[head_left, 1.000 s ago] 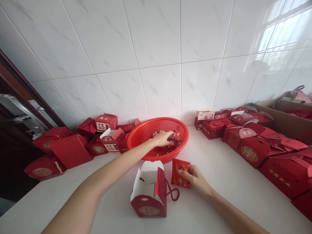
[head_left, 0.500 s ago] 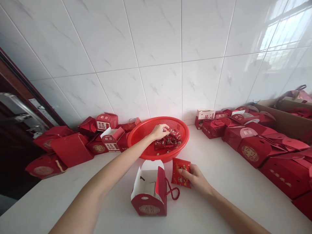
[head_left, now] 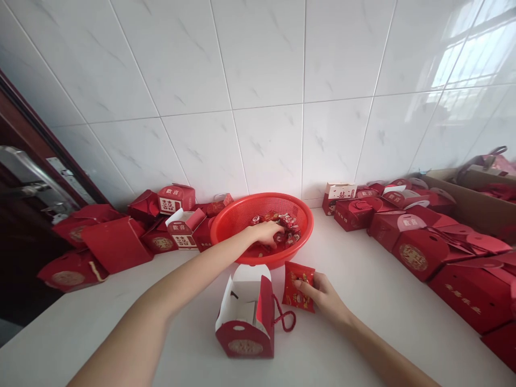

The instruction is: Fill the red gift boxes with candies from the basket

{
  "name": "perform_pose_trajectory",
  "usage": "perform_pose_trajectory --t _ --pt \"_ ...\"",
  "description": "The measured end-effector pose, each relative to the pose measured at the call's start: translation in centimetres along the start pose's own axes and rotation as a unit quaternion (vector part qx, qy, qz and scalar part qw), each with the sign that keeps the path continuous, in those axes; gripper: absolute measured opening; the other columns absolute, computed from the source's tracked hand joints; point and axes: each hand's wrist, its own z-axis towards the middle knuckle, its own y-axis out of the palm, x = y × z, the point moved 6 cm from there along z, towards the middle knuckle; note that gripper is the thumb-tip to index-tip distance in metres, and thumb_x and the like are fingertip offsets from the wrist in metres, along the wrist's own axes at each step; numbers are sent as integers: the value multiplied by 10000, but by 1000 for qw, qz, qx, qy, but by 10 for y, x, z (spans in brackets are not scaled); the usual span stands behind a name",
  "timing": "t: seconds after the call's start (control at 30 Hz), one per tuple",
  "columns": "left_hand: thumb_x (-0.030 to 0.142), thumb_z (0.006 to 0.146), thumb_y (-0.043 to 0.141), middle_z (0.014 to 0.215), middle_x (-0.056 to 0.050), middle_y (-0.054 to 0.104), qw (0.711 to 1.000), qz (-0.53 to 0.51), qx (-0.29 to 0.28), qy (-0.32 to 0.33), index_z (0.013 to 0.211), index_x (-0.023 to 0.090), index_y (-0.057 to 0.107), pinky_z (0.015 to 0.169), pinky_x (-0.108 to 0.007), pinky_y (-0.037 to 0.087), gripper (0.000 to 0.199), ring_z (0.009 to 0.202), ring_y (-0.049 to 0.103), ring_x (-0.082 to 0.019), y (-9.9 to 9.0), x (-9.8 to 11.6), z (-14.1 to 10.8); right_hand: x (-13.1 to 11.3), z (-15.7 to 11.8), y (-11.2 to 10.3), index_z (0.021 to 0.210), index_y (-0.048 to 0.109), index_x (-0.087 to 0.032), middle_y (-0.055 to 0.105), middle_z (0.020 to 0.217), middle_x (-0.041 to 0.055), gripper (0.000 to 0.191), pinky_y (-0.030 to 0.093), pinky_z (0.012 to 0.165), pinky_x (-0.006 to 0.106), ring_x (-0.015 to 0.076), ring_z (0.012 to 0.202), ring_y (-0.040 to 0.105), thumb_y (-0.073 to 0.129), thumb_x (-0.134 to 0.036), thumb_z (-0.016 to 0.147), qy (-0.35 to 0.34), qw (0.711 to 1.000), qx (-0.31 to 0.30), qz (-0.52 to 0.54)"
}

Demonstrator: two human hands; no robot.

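Observation:
My left hand point(head_left: 269, 233) reaches down into a red plastic basket point(head_left: 226, 212), its fingers among red wrapped candies point(head_left: 291, 236); the fingertips are partly hidden there. Between the thumb and fingers of my right hand point(head_left: 318, 290) is a flat red packet point(head_left: 299, 301) with gold print, just right of an open box. That red box point(head_left: 245, 344) stands in front of the basket, its flaps up and its white inside showing. A dark red cord handle point(head_left: 288, 321) sticks out from its right side.
Several red boxes point(head_left: 116, 244) are piled at the left, near a dark door with a metal handle point(head_left: 30, 177). More red boxes point(head_left: 435, 247) line the right side, beside a cardboard carton point(head_left: 455, 185). A tiled wall point(head_left: 266, 145) rises behind the basket.
My left hand has moved lower and slightly right, down among the candies in the basket. My right hand stays almost in place with the packet. The view has shifted slightly.

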Motion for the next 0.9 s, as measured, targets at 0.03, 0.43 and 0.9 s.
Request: perform_pose_trajectory --t 0.03,0.43,0.9 --pt "259 699 754 1249 -106 655 1000 -8 2 -11 1239 258 683 873 -363 520 545 1078 651 -331 -1 -5 0 0 0 0 848 635 -156 667 789 40 538 488 702 332 206 736 618 773 -657 708 -1 1000 -1 -2" --pt "314 779 735 1011 -12 757 988 -135 70 -29 957 245 783 855 -261 482 197 981 674 -226 -12 -20 4 -1 1 0 858 645 -152 685 818 54 532 494 714 341 218 757 631 776 -646 713 -2 1000 -2 -1" --pt "581 786 725 854 -30 754 910 -400 -10 -109 851 182 709 662 -264 565 405 793 709 -197 2 -37 6 0 1 -3 852 658 -160 700 835 55 541 496 714 334 221 770 643 792 -658 688 6 1000 13 4"
